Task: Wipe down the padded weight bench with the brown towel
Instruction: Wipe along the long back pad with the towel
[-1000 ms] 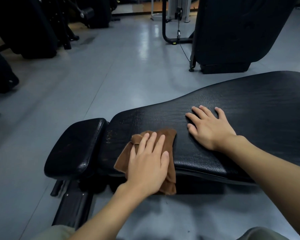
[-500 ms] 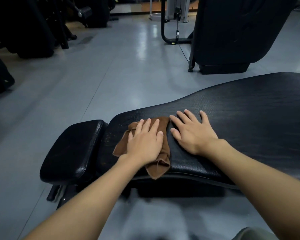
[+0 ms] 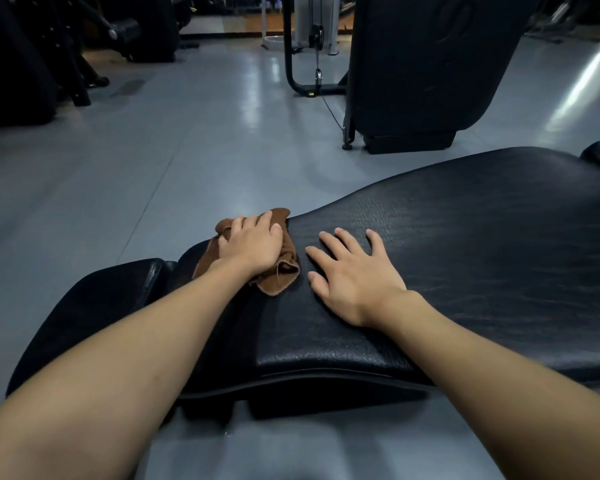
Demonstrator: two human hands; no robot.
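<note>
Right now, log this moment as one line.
left hand pressing crumpled brown towel at far edge | right hand flat on black padded bench | wiping underway

No text, label, brand, number or sign can be read anywhere, neither on the padded bench nor on the gym machines behind it.

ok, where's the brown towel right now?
Head view, left of centre: the brown towel lies bunched on the bench pad at its far edge, under the left hand, beside the flat right hand.
</note>
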